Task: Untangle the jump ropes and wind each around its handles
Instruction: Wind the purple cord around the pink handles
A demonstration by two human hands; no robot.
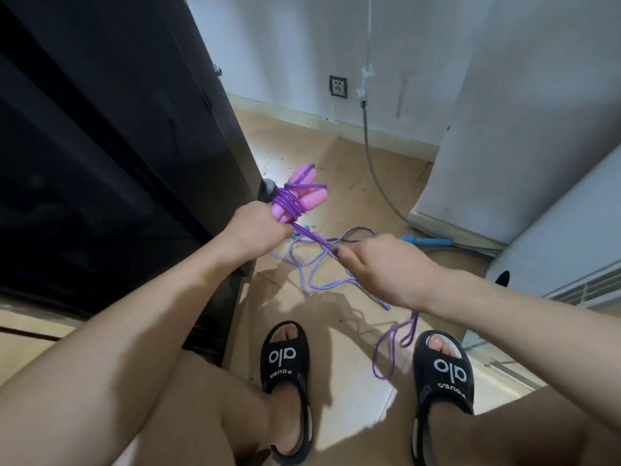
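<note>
Purple rope (pixel 311 237) taut between hands, dark cabinet (pixel 134 129) edge just left.

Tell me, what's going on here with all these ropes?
A person is winding a purple jump rope around its pink handles. The left hand grips the handles, which already carry several turns, while the right hand pinches the rope, stretched between the two hands. The rest hangs in a loop below the right hand. A second rope, striped white and blue, lies loose on the floor, with a blue handle beyond it, not wound.
</note>
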